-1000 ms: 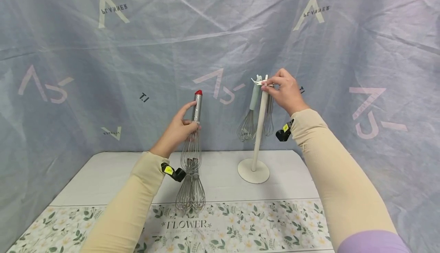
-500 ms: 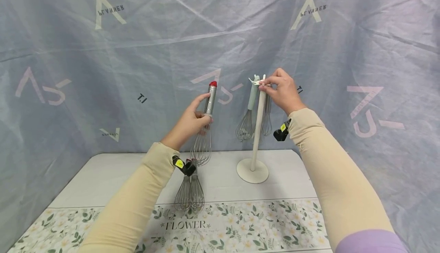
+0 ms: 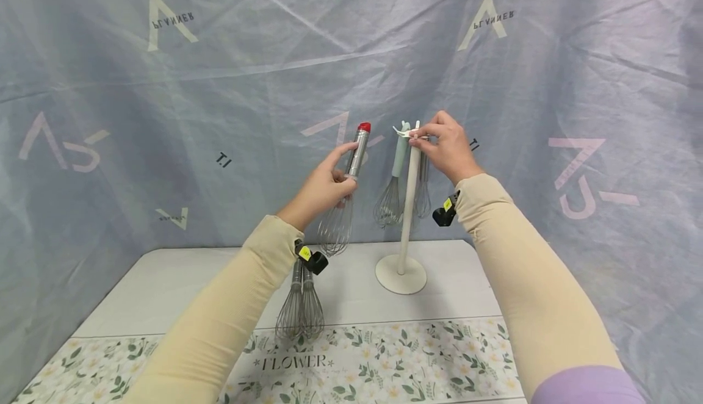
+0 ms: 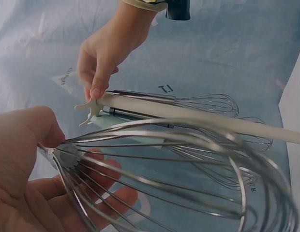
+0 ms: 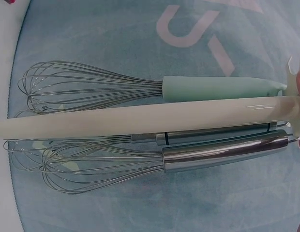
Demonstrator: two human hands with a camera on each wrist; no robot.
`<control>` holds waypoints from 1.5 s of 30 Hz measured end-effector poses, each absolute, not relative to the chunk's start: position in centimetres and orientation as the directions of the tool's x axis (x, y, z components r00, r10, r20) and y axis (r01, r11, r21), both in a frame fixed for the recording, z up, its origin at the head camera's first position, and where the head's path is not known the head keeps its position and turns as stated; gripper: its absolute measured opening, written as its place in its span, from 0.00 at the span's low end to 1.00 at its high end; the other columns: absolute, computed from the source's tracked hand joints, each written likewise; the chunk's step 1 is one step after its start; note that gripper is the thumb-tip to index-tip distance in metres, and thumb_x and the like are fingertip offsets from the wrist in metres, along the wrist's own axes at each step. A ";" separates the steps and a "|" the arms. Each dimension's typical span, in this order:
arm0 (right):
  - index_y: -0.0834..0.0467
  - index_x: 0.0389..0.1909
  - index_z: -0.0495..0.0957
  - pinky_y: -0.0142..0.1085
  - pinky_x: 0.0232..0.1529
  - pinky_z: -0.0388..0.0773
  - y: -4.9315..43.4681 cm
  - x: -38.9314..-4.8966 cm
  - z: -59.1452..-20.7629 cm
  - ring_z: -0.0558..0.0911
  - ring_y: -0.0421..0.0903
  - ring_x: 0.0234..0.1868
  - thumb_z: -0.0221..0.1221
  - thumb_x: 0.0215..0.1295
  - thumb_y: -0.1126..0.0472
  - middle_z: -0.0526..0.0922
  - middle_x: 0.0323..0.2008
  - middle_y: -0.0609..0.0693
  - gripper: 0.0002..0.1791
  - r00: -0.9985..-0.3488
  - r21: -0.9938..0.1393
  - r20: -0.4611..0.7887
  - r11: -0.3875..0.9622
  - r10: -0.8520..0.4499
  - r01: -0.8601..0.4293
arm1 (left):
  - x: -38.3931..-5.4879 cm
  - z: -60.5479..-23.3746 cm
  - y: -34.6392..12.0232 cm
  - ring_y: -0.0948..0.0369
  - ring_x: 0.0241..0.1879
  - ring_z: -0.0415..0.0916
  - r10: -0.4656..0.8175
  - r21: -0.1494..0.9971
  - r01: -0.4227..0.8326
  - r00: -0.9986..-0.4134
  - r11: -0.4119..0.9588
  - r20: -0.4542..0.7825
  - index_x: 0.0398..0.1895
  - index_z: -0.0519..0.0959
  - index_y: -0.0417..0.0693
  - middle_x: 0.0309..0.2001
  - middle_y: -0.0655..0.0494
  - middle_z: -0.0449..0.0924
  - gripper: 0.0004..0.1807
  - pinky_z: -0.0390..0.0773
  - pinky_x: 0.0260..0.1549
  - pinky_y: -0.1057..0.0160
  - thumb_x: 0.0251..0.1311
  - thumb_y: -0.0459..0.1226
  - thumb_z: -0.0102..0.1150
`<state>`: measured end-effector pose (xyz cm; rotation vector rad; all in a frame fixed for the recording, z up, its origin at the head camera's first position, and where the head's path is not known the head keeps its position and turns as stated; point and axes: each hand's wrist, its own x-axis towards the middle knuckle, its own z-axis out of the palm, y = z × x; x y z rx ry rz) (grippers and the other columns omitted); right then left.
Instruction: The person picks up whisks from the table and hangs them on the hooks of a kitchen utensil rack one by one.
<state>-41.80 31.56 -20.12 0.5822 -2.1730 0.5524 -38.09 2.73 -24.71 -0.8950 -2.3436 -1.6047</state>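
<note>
My left hand [image 3: 324, 187] grips a metal whisk [image 3: 358, 155] by the lower part of its handle. The whisk has a red tip and its wires point down, left of the stand. At the top of the cream stand [image 3: 408, 215], my right hand [image 3: 447, 147] pinches the white hook piece [image 4: 94, 107]. From the hooks hang a whisk with a mint-green handle [image 5: 213, 88] and two whisks with metal handles, the nearer metal-handled whisk [image 5: 222, 151] showing clearly in the right wrist view. The stand's post partly hides the other metal-handled whisk [image 5: 217, 135].
Two more whisks [image 3: 299, 312] lie side by side on the white table [image 3: 192, 282], their handle ends hidden behind the left wrist camera. The stand's round base [image 3: 401, 274] rests near the back of the table. A grey-blue cloth [image 3: 247, 117] hangs behind.
My left hand has carried the whisk to the right and upward, closer to the stand, and the whisk now leans more. The right hand stays at the stand's top.
</note>
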 end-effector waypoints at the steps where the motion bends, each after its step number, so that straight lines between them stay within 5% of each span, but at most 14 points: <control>1: 0.58 0.43 0.88 0.44 0.39 0.61 31.5 -41.8 -20.1 0.66 0.51 0.37 0.66 0.67 0.58 0.69 0.40 0.59 0.09 -0.572 -0.192 0.791 0.798 -0.219 -0.571 | -38.1 -24.6 2.9 0.43 0.33 0.80 0.384 0.788 0.561 -0.806 0.253 0.451 0.74 0.59 0.85 0.32 0.45 0.82 0.43 0.82 0.28 0.48 0.63 0.31 0.53; 8: 0.57 0.42 0.88 0.43 0.39 0.63 31.4 -41.8 -20.3 0.67 0.50 0.37 0.67 0.66 0.58 0.68 0.37 0.54 0.09 -0.570 -0.197 0.794 0.797 -0.212 -0.571 | -38.4 -24.2 4.0 0.40 0.35 0.81 0.399 0.770 0.568 -0.803 0.290 0.442 0.74 0.57 0.85 0.32 0.45 0.82 0.43 0.82 0.29 0.47 0.64 0.30 0.52; 17: 0.57 0.41 0.88 0.43 0.39 0.62 31.6 -41.9 -20.3 0.66 0.51 0.36 0.67 0.65 0.57 0.67 0.36 0.51 0.08 -0.558 -0.193 0.803 0.794 -0.209 -0.577 | -38.6 -23.8 5.5 0.56 0.18 0.67 0.429 0.724 0.591 -0.791 0.354 0.436 0.75 0.57 0.85 0.23 0.45 0.78 0.44 0.69 0.18 0.61 0.63 0.30 0.52; 45: 0.58 0.40 0.88 0.43 0.39 0.62 31.6 -42.2 -20.1 0.67 0.52 0.37 0.67 0.66 0.57 0.69 0.37 0.60 0.09 -0.542 -0.185 0.812 0.786 -0.217 -0.590 | -39.0 -22.7 7.3 0.59 0.15 0.60 0.450 0.651 0.635 -0.766 0.416 0.459 0.77 0.56 0.77 0.18 0.54 0.70 0.43 0.64 0.18 0.61 0.62 0.31 0.54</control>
